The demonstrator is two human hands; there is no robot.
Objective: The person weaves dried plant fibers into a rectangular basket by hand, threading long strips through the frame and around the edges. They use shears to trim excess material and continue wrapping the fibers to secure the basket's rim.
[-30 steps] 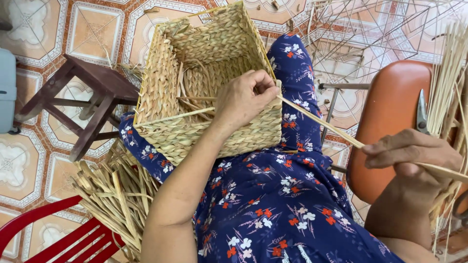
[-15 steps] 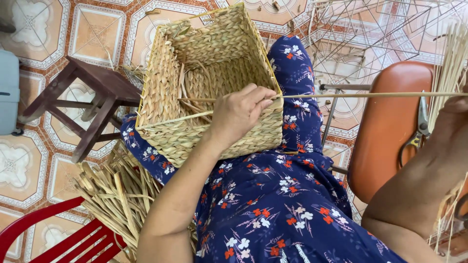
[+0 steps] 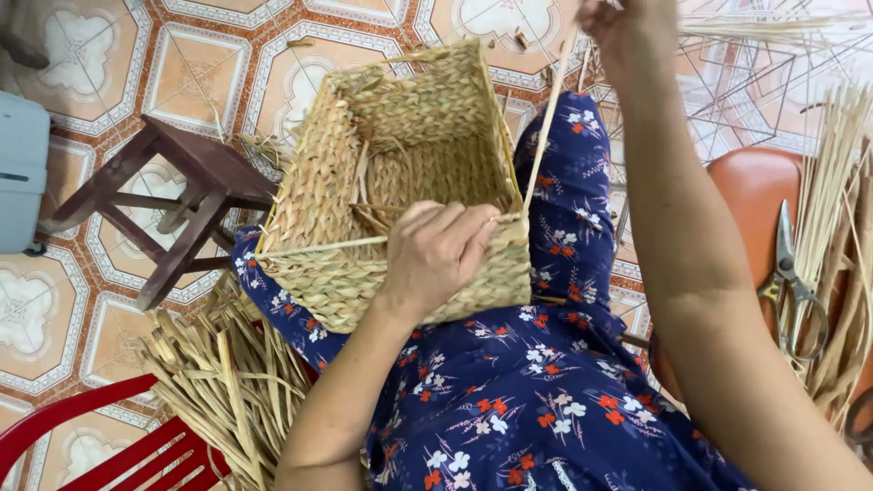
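Note:
A square woven straw basket (image 3: 364, 182) rests on my lap, on a blue flowered dress (image 3: 527, 400). My left hand (image 3: 441, 255) grips the near rim of the basket, fingers curled over the edge. My right hand (image 3: 627, 27) is raised at the top of the view and pinches a long straw strand (image 3: 546, 118). That strand runs taut from the basket's near right corner up to the hand.
A small dark wooden stool (image 3: 182, 200) stands left of the basket on the patterned tiles. A pile of loose straw (image 3: 227, 382) lies at lower left beside a red plastic chair (image 3: 82, 436). Scissors (image 3: 787, 273) and straw bundles lie on an orange seat (image 3: 755, 191) at right.
My right hand has swung from the lower right up to the top of the view, pulling the strand from nearly level to nearly upright. My left hand has stayed on the rim.

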